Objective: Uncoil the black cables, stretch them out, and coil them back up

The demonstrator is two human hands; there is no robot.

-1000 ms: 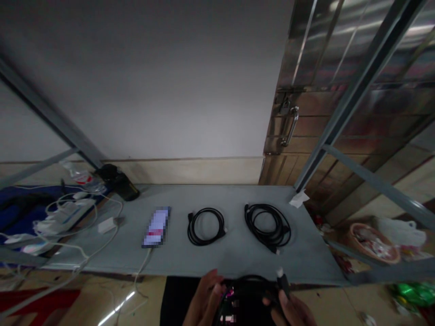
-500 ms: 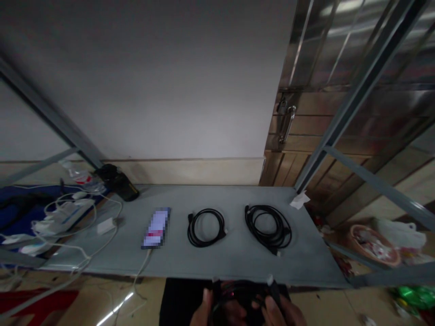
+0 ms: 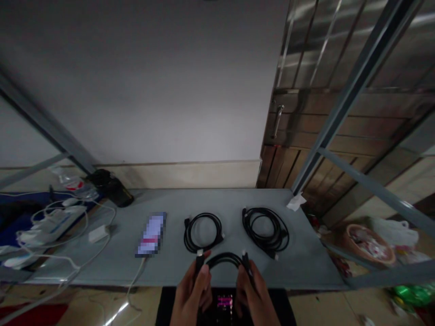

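Note:
My left hand (image 3: 197, 287) and my right hand (image 3: 251, 290) are both closed on one coiled black cable (image 3: 224, 257), held over the front edge of the grey shelf board. A plug with a metal tip stands up from each hand, and the loop arches between them. Beyond it, a smaller coiled black cable (image 3: 186, 237) lies on the board, close to my left hand's plug. A thicker coiled black cable (image 3: 283, 222) rests to the right. The lower part of the held coil is hidden by my fingers.
A phone (image 3: 151, 233) with a white lead lies on the left. Past it are a white power strip (image 3: 54, 226) with tangled cords, a black bottle (image 3: 113, 189) and a clear bottle (image 3: 73, 183). Grey metal posts (image 3: 340, 122) frame the board. A basket (image 3: 370, 244) stands at right.
Both hands have risen and moved forward with the held cable, from below the board's edge to above it. The plugs now point up. The view has shifted slightly.

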